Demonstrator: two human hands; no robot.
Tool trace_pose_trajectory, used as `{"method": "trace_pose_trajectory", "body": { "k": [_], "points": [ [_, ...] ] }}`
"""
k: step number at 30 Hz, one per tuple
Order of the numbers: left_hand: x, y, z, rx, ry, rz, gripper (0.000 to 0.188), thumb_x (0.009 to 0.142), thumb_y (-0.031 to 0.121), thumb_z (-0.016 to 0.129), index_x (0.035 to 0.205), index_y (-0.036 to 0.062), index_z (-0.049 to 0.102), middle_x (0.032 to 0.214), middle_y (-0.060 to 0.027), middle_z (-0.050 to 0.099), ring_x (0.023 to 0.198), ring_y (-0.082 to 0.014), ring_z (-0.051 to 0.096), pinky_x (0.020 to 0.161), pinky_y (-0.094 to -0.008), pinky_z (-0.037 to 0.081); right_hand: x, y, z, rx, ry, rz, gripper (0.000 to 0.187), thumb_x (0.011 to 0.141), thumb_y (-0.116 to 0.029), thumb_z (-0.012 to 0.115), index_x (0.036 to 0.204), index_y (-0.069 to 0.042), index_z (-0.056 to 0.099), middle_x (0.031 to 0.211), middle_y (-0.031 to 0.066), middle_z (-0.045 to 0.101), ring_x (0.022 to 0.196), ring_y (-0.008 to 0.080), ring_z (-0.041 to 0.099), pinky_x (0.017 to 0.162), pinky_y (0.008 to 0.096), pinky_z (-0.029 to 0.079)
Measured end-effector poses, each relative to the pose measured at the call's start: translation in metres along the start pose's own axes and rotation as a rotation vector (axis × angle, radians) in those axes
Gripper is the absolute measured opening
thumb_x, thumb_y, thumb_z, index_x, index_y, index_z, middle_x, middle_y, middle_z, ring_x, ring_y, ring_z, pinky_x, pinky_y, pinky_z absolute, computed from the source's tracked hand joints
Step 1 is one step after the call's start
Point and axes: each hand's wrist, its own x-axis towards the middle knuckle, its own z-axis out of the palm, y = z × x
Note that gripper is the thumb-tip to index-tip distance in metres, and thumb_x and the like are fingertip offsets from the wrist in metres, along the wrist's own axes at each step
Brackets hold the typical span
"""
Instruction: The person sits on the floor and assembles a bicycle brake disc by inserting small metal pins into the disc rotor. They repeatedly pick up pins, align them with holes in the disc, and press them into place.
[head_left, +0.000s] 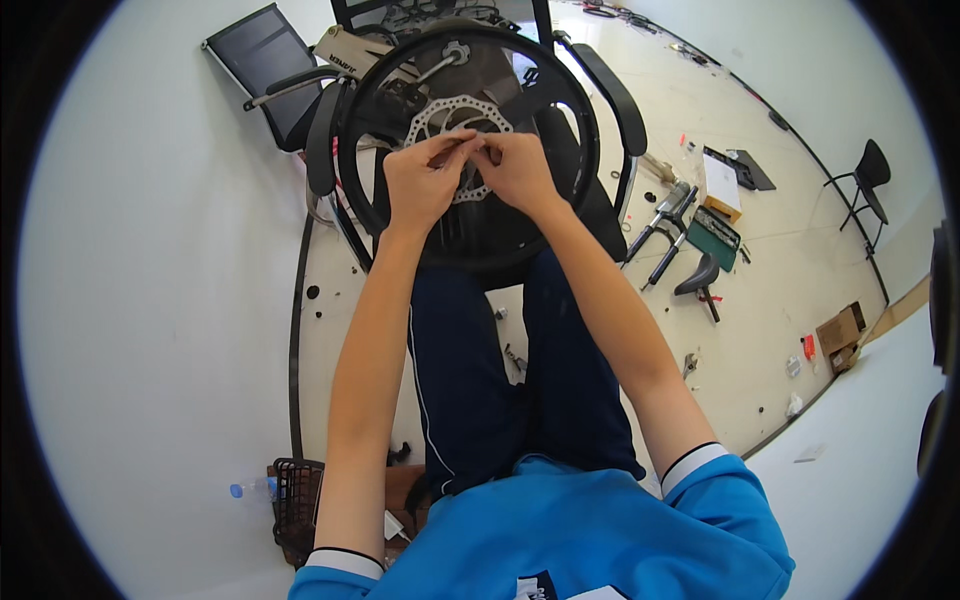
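A black bicycle wheel lies flat across the black armchair in front of my knees. At its middle is a silver brake disc with holes around its edge. Above the disc, my left hand and my right hand meet at the fingertips. Both are closed in a pinch, thumbs against fingers. Whatever small thing may be between the fingertips is hidden. Beyond the disc, a silver rod with a round end points away from me.
A pale bicycle frame part leans behind the wheel. On the floor to the right are a bicycle fork, a saddle, a green tool case and a cardboard box. A black basket stands at lower left.
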Motion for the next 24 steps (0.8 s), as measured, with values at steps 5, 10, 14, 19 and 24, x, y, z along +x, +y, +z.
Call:
{"method": "trace_pose_trajectory", "body": {
  "k": [5,10,14,19,24],
  "points": [
    [-0.002,-0.001,0.005,0.062,0.108,-0.027,0.017,0.08,0.009,0.082,0.09,-0.0026,0.075,0.07,-0.0054,0.073,0.053,-0.006,0.061,0.051,-0.02,0.045,-0.007,0.008,0.011,-0.042,0.101,0.004,0.014,0.081,-0.018,0.074,0.087,-0.005,0.074,0.061,0.0158,0.06,0.059,0.0345,0.063,0.055,0.0399,0.047],
    [0.002,0.002,0.004,-0.056,0.044,0.056,0.015,0.085,0.004,0.076,0.098,-0.0023,0.075,0.085,-0.0104,0.076,0.075,-0.0118,0.071,0.066,-0.0228,0.055,0.003,0.002,0.003,0.011,0.081,-0.025,0.011,0.083,-0.013,0.07,0.088,-0.005,0.074,0.066,0.0176,0.064,0.065,0.0358,0.065,0.059,0.0399,0.051],
    [-0.003,-0.003,0.001,0.01,-0.017,0.074,0.016,0.086,0.003,0.074,0.102,-0.0018,0.075,0.093,-0.0137,0.076,0.085,-0.0142,0.073,0.074,-0.0245,0.057,0.0,0.0,-0.003,-0.06,-0.041,-0.005,0.012,0.083,-0.014,0.07,0.089,-0.005,0.075,0.071,0.0184,0.066,0.068,0.0367,0.066,0.062,0.0412,0.053],
    [-0.009,-0.006,0.001,0.042,0.047,-0.037,0.015,0.084,0.006,0.077,0.096,-0.0024,0.076,0.085,-0.0117,0.076,0.074,-0.0119,0.072,0.069,-0.0225,0.056,-0.001,0.011,0.0,-0.151,-0.005,-0.035,0.013,0.082,-0.017,0.07,0.089,-0.006,0.075,0.072,0.0173,0.067,0.071,0.0375,0.066,0.065,0.0439,0.053],
    [-0.005,0.008,-0.001,0.063,0.085,-0.146,0.011,0.086,0.002,0.075,0.093,-0.006,0.074,0.086,-0.0085,0.076,0.076,-0.0092,0.07,0.073,-0.021,0.055,-0.001,0.012,0.002,-0.148,-0.026,-0.036,0.013,0.081,-0.017,0.071,0.087,-0.007,0.074,0.073,0.017,0.068,0.071,0.0375,0.066,0.065,0.0443,0.053]
  ]
}}
